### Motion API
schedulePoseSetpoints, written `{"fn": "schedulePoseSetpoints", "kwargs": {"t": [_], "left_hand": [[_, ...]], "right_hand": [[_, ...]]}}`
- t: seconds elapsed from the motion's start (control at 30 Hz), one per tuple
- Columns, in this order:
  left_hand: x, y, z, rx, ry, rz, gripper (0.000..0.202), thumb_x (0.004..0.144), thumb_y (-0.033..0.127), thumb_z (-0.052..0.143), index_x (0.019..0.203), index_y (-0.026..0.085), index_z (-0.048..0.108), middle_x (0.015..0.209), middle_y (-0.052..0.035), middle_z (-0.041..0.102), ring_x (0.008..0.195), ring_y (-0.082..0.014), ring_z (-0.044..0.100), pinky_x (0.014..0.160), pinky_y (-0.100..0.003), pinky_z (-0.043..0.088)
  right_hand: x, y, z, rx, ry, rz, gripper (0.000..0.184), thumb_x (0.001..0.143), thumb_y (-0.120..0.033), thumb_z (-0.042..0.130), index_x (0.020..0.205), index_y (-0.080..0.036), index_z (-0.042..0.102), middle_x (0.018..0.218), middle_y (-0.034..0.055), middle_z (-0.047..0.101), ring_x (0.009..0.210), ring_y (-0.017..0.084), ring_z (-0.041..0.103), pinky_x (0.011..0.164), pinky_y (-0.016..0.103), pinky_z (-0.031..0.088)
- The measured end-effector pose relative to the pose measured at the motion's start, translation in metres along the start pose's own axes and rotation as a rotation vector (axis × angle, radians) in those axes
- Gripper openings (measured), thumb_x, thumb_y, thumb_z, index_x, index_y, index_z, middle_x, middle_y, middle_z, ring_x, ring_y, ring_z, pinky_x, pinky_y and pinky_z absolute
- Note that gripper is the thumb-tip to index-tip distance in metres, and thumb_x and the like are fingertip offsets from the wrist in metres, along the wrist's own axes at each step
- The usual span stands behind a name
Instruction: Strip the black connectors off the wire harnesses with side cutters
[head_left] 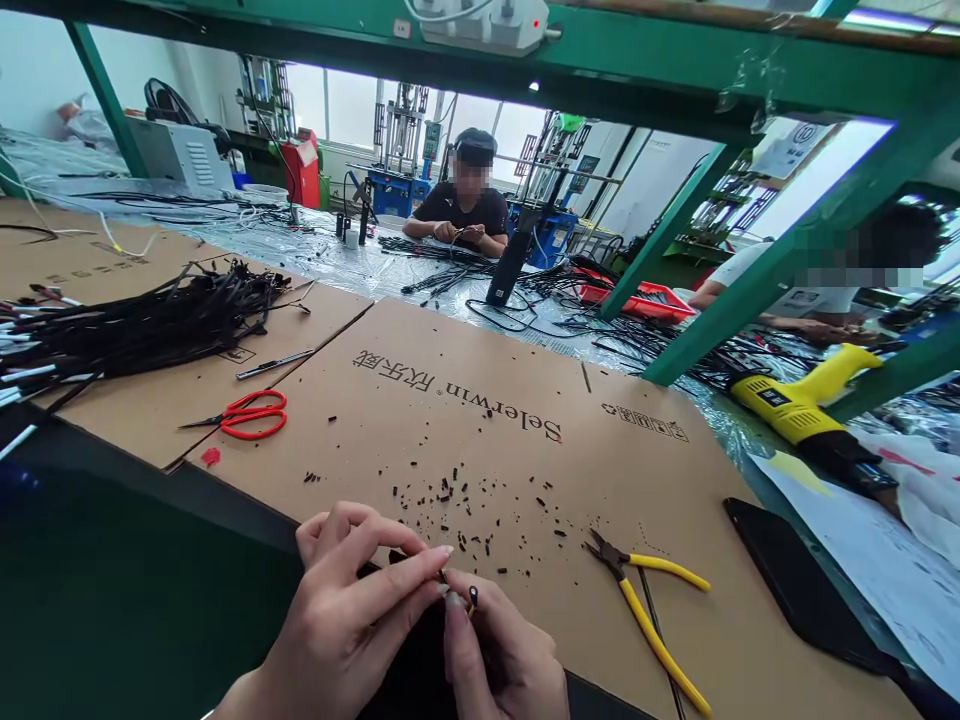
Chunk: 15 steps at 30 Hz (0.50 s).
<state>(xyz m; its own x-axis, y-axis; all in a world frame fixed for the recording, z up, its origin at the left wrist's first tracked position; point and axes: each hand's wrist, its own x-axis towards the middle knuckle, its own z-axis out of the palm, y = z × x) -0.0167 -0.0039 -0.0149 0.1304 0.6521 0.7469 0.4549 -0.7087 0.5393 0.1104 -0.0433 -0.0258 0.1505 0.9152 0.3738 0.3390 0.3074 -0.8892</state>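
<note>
My left hand (352, 600) and my right hand (504, 650) meet at the cardboard's near edge, thumbs and fingertips pinched together. Between them is a thin black cable (472, 598); its small end sticks up by the right thumb, and most of it is hidden by the fingers. Small black cut-off bits (450, 490) lie scattered just beyond the hands. To the right rest diagonal cutters (616, 562) with yellow handles, jaws parted. Red-handled scissors (253, 414) lie to the left, near a slim metal-and-black tool (274, 364).
Cardboard sheets (420, 330) cover the bench. A bundle of black cables (165, 320) lies at left. At right are a black phone-like slab (802, 580), papers (862, 560) and a yellow heat gun (795, 405). Green frame bars (675, 240) stand ahead; two people work beyond.
</note>
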Motion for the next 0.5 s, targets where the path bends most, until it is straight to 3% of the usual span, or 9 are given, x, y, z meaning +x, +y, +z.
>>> {"fn": "schedulePoseSetpoints", "kwargs": {"t": [0.1,0.17,0.23,0.3,0.37,0.5], "left_hand": [[-0.003,0.002,0.003,-0.010,0.003,0.005,0.022,0.081,0.012,0.059,0.098,0.024,0.068,0.086,0.0048,0.068,0.084,-0.0089,0.048,0.076,-0.027,0.027],[-0.005,0.002,0.004,-0.009,0.011,0.026,0.021,0.081,0.013,0.059,0.098,0.023,0.068,0.087,0.0047,0.069,0.085,-0.0094,0.048,0.077,-0.028,0.026],[-0.006,0.002,0.004,0.002,0.017,0.061,0.021,0.081,0.013,0.059,0.097,0.023,0.068,0.086,0.0038,0.069,0.085,-0.0098,0.047,0.078,-0.029,0.026],[-0.005,0.001,0.001,0.011,-0.014,0.100,0.022,0.081,0.013,0.058,0.098,0.024,0.067,0.086,0.0028,0.068,0.084,-0.0102,0.046,0.079,-0.029,0.026],[-0.003,0.000,-0.004,0.008,-0.081,0.119,0.026,0.080,0.011,0.058,0.100,0.025,0.066,0.087,0.0025,0.068,0.083,-0.0104,0.046,0.080,-0.029,0.027],[0.004,-0.002,-0.012,0.008,-0.249,0.147,0.030,0.077,0.009,0.062,0.103,0.023,0.063,0.086,0.0030,0.068,0.079,-0.0092,0.047,0.079,-0.028,0.030]], "right_hand": [[0.003,0.002,-0.006,-0.094,-0.068,-0.086,0.024,0.091,-0.021,0.043,0.105,-0.031,0.058,0.084,-0.0059,0.066,0.065,0.002,0.058,0.063,0.010,0.045],[0.007,0.001,-0.011,-0.167,-0.159,-0.190,0.026,0.090,-0.016,0.040,0.108,-0.028,0.055,0.088,-0.0040,0.067,0.069,0.002,0.061,0.066,0.010,0.047],[0.010,0.001,-0.015,-0.238,-0.246,-0.307,0.026,0.087,-0.011,0.041,0.107,-0.022,0.054,0.079,-0.0021,0.066,0.063,0.004,0.061,0.060,0.010,0.047],[0.011,0.000,-0.016,-0.293,-0.251,-0.379,0.023,0.085,-0.009,0.040,0.102,-0.017,0.054,0.067,-0.0018,0.061,0.051,0.005,0.057,0.048,0.012,0.041],[0.012,0.000,-0.016,-0.334,-0.251,-0.396,0.020,0.084,-0.009,0.038,0.094,-0.014,0.054,0.055,-0.0034,0.054,0.041,0.005,0.049,0.040,0.016,0.034],[0.014,-0.002,-0.018,-0.397,-0.338,-0.397,0.015,0.083,-0.009,0.038,0.073,-0.016,0.047,0.049,-0.0057,0.043,0.038,0.003,0.042,0.041,0.015,0.031]]}}
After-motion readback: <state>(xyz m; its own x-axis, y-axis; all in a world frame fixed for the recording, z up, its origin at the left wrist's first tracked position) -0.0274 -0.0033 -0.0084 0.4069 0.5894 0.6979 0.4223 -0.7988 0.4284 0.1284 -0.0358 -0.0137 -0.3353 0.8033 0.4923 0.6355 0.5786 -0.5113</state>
